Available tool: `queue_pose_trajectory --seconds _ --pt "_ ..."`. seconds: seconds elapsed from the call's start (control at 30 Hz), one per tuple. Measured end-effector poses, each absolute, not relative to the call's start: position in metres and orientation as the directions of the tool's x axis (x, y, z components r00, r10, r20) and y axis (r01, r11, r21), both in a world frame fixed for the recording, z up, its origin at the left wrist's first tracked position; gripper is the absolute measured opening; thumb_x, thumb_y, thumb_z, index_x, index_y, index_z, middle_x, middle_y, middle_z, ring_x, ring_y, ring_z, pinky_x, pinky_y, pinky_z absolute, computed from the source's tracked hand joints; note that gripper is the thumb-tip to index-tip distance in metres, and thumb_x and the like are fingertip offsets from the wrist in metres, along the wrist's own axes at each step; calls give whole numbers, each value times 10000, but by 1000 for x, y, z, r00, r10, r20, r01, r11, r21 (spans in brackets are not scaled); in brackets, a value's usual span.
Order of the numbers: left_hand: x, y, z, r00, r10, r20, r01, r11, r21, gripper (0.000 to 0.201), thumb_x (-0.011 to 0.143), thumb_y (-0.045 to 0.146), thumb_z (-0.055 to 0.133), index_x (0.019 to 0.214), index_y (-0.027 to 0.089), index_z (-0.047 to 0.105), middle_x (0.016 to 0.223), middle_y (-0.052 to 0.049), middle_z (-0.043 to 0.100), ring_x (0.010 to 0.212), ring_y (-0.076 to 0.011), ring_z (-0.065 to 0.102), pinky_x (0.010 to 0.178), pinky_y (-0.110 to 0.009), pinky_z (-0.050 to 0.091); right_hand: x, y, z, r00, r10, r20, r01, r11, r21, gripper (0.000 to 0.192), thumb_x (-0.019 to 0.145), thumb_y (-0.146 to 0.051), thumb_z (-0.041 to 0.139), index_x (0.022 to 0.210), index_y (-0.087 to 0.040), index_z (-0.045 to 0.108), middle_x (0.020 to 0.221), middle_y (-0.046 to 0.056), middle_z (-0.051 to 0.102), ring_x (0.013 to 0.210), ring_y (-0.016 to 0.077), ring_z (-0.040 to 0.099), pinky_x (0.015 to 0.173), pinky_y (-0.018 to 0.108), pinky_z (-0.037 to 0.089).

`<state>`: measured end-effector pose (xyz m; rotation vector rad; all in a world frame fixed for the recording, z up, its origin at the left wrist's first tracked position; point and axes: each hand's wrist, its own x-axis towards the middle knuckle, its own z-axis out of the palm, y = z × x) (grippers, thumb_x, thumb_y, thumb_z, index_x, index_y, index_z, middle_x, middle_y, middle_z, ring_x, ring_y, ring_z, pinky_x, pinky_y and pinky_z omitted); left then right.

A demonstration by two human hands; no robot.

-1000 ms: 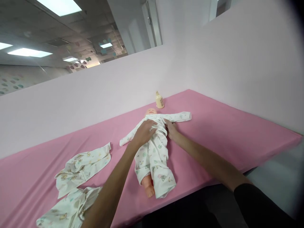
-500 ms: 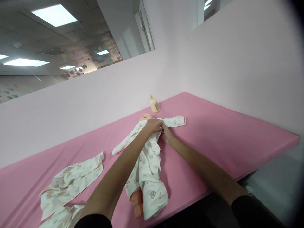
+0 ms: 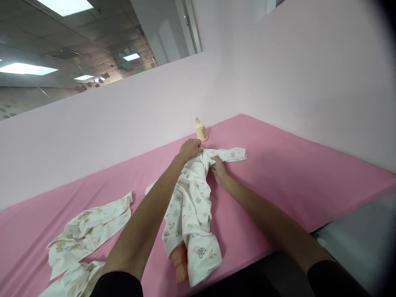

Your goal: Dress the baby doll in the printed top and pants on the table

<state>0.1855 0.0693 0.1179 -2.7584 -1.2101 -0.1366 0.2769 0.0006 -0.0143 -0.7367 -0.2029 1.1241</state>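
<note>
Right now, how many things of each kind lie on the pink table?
Doll: 1
Printed garment on the doll: 1
Loose printed garments: 2
Cream bottle: 1
Total: 5

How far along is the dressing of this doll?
Mostly done: the printed sleepsuit covers the doll's body and one leg. In hand: the left hand and right hand grip the fabric at the neck. Left: one bare foot sticks out, and the sleeve looks flat and unfilled.
</note>
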Motion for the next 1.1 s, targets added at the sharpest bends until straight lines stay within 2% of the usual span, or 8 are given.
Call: queue_pose_trajectory --seconds 0.17,0.27,0.33,0.43,0.53,0.7,0.87,1.1 --pt "148 68 138 718 688 105 662 -629 -409 276 888 333 570 1136 214 585 1154 -101 602 1044 -246 568 794 -311 429 277 0 -17 442 877 -187 -737 235 -634 108 666 -204 602 770 -218 630 719 -29 667 680 144 593 645 260 509" --pt "127 67 159 660 747 78 658 -525 -540 241 896 248 538 1126 206 599 1136 -105 615 1048 -247 575 800 -315 431 277 -2 -16 441 880 -178 -735 241 -634 99 659 -198 602 754 -219 622 731 -34 675 687 144 594 644 263 506" --pt "121 59 170 618 777 120 722 -500 -477 207 912 282 509 1063 194 619 1089 -96 635 977 -232 595 769 -309 433 277 -3 -16 436 884 -169 -733 240 -636 99 661 -198 598 756 -219 619 724 -36 673 675 146 592 641 272 504" --pt "120 31 174 660 737 143 746 -623 -235 292 932 410 456 946 175 630 979 -71 658 844 -193 596 697 -283 423 276 -3 -16 434 885 -167 -731 238 -639 91 664 -200 602 752 -215 616 693 -35 661 653 148 585 629 281 495" --pt "118 -2 165 811 582 -66 582 -813 -22 342 946 440 411 948 192 646 957 -40 671 825 -164 595 700 -261 427 277 -2 -18 441 882 -169 -731 243 -637 99 656 -194 611 754 -210 622 713 -30 671 660 149 591 629 282 495" --pt "114 -23 144 792 578 -196 553 -816 -168 237 900 280 424 1016 203 616 1083 -59 643 898 -189 590 738 -287 425 277 -1 -20 443 882 -161 -727 248 -641 54 651 -189 608 700 -210 598 642 -39 636 608 138 560 592 274 471" --pt "123 -16 155 673 633 -383 675 -737 -34 172 828 311 506 907 191 600 917 -40 653 738 -163 558 582 -252 371 278 -1 -20 443 882 -159 -717 242 -653 78 652 -193 599 727 -214 601 666 -33 648 626 146 571 600 274 481" --pt "139 -11 158 631 524 -572 665 -745 52 238 797 415 566 743 189 615 726 4 585 628 -125 474 552 -239 329 279 -1 -21 435 891 -131 -699 243 -673 63 651 -210 596 711 -220 580 680 -21 654 640 157 565 583 267 474"
